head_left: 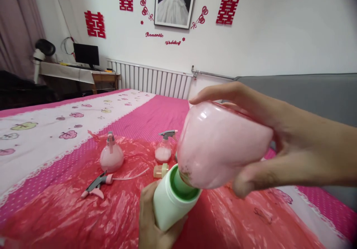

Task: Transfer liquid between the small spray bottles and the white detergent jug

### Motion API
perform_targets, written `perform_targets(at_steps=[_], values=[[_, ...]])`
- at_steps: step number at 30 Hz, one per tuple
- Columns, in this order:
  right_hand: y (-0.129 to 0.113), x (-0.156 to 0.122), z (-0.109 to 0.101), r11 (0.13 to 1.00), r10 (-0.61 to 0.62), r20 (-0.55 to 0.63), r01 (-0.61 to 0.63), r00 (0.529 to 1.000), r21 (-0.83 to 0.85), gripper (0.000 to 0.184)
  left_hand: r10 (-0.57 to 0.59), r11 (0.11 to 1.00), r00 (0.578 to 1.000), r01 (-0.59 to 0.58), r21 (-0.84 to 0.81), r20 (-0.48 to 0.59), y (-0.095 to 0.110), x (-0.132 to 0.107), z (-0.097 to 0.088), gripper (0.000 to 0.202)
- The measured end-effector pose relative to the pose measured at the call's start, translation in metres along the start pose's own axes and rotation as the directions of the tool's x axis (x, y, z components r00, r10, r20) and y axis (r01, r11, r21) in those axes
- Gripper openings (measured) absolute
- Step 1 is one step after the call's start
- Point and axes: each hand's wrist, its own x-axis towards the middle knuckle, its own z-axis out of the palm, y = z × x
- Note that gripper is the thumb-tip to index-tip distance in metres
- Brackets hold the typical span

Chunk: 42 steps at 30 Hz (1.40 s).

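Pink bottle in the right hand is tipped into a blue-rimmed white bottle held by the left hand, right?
No: the head view shows a green rim, not blue, on the white bottle. The right hand tips the pink bottle into it; left hand holds it.

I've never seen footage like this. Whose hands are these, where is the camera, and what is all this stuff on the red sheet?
No machine here: the single picture comes from a camera worn on a person's head, looking down at their own bare hands. The right hand holds a pink bottle, tipped so its neck meets the open green mouth of a pale green bottle, which the left hand grips from below. Beneath them a red plastic sheet covers a pink bed. On the sheet are a pink spray bottle, a loose trigger sprayer with its tube, a small clear spray bottle and a beige cap.
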Motion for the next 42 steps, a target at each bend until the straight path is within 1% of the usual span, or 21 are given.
perform_targets(at_steps=[3, 5, 6, 10, 13, 15, 17, 19, 22, 25, 30, 33, 36, 39, 42], values=[[-0.002, 0.003, 0.010, 1.000, 0.006, 0.011, -0.006, 1.000, -0.001, 0.070, 0.004, 1.000, 1.000, -0.005, 0.020, 0.027, 0.001, 0.002, -0.001, 0.076], [-0.002, 0.006, 0.014, 1.000, 0.009, -0.041, -0.009, 0.999, -0.015, 0.067, 0.004, 1.000, 1.000, -0.005, 0.016, 0.030, 0.002, 0.004, -0.001, 0.077], [-0.003, 0.007, 0.015, 1.000, 0.009, -0.047, -0.010, 0.999, -0.017, 0.067, 0.001, 1.000, 1.000, -0.001, 0.008, 0.031, 0.003, 0.006, -0.001, 0.078], [-0.005, 0.015, 0.013, 1.000, 0.017, -0.005, -0.017, 1.000, 0.001, 0.066, -0.024, 1.000, 0.999, 0.024, 0.010, 0.045, 0.009, 0.009, 0.001, 0.080], [-0.003, 0.022, 0.011, 1.000, -0.009, 0.041, 0.008, 0.999, 0.013, 0.062, -0.043, 0.999, 0.998, 0.041, 0.036, 0.039, 0.011, 0.011, 0.000, 0.085], [0.002, 0.026, 0.012, 0.998, -0.060, 0.063, 0.058, 0.996, 0.029, 0.063, -0.065, 0.997, 0.997, 0.064, 0.039, 0.041, 0.012, 0.013, -0.002, 0.086], [0.008, 0.027, 0.014, 0.993, -0.105, 0.068, 0.102, 0.992, 0.056, 0.069, -0.075, 0.997, 0.996, 0.073, 0.037, 0.056, 0.012, 0.014, -0.004, 0.086], [0.013, 0.026, 0.017, 0.990, -0.119, 0.070, 0.113, 0.990, 0.080, 0.074, -0.070, 0.997, 0.995, 0.067, 0.036, 0.067, 0.012, 0.014, -0.004, 0.085], [0.016, 0.022, 0.019, 0.991, -0.085, 0.079, 0.076, 0.993, 0.110, 0.073, -0.073, 0.997, 0.995, 0.070, 0.037, 0.071, 0.012, 0.015, -0.005, 0.085], [0.012, 0.017, 0.021, 0.992, -0.025, 0.087, 0.014, 0.996, 0.122, 0.072, -0.079, 0.997, 0.992, 0.076, 0.033, 0.098, 0.009, 0.016, -0.006, 0.086], [0.003, 0.012, 0.026, 0.995, 0.071, 0.024, -0.072, 0.997, 0.062, 0.070, -0.034, 0.998, 0.989, 0.025, 0.065, 0.142, -0.002, 0.019, -0.008, 0.083], [0.001, 0.012, 0.028, 0.992, 0.122, 0.017, -0.123, 0.992, 0.039, 0.069, -0.003, 0.997, 0.988, -0.009, 0.074, 0.157, -0.005, 0.020, -0.007, 0.081], [-0.001, 0.013, 0.028, 0.989, 0.141, 0.039, -0.142, 0.989, 0.040, 0.069, 0.020, 0.996, 0.988, -0.033, 0.085, 0.150, -0.007, 0.021, -0.007, 0.083], [-0.004, 0.016, 0.029, 0.990, 0.140, 0.052, -0.141, 0.989, 0.016, 0.069, 0.019, 0.995, 0.988, -0.033, 0.091, 0.151, -0.008, 0.023, -0.008, 0.084], [-0.006, 0.018, 0.028, 0.991, 0.131, 0.041, -0.131, 0.991, 0.001, 0.067, 0.022, 0.996, 0.987, -0.035, 0.082, 0.157, -0.007, 0.023, -0.009, 0.083]])
